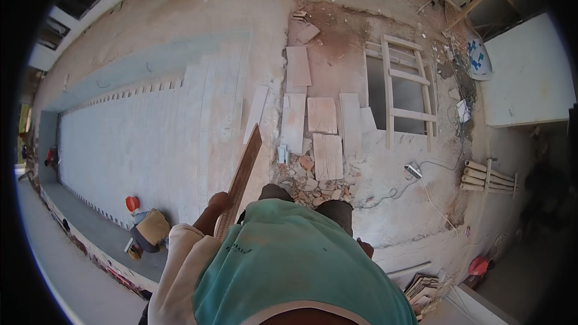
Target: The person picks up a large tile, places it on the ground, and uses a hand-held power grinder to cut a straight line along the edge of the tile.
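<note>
In my left hand (218, 204) is a long, narrow brown plank, perhaps a tile (245, 165). My fingers are closed around its edge near the lower end, and the plank slants up and away to the right. Past its far tip, a pale narrow strip (257, 111) lies on the floor. Only a small part of my right hand (365, 247) shows, low beside my right leg. Its fingers are mostly hidden, and I cannot make out anything in it.
Broken rubble (310, 186) lies at my feet, with several flat slabs (327, 156) beyond. A wooden ladder (410, 78) lies across a floor opening on the right. A power strip (413, 171) trails cables. At left a person (150, 232) crouches beside the pale tiled floor (138, 138).
</note>
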### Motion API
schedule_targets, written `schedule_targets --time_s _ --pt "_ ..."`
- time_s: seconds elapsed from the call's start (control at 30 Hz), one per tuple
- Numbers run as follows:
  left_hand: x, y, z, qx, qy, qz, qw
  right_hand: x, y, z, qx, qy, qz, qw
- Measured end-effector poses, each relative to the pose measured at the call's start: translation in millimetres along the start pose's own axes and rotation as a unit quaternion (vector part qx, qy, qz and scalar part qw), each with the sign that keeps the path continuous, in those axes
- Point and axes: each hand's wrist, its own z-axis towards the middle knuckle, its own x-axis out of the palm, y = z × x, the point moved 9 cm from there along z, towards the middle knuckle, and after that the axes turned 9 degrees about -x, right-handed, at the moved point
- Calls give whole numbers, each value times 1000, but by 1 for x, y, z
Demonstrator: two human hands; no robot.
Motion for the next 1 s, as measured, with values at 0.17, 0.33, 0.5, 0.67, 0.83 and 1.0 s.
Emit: schedule_targets --time_s 0.17,0.33,0.5,0.67,0.83,1.0 --pt "27 69 24 -12 -24 -5 1000 -82 59 27 43 -115 310 943" --pt "12 149 19 -64 -40 -139 987 -14 90 119 -118 -90 -30 988" --pt "-76 73 16 -75 -17 -63 995 34 69 174 -83 -3 10 996" --pt "-187 21 38 -57 -56 -73 994 -66 74 224 108 31 264 958" --pt "-256 0 82 -44 -52 -90 994 -140 89 242 212 1 359 909" --pt "-280 51 125 -80 -25 -127 988 -155 133 282 269 28 389 880"
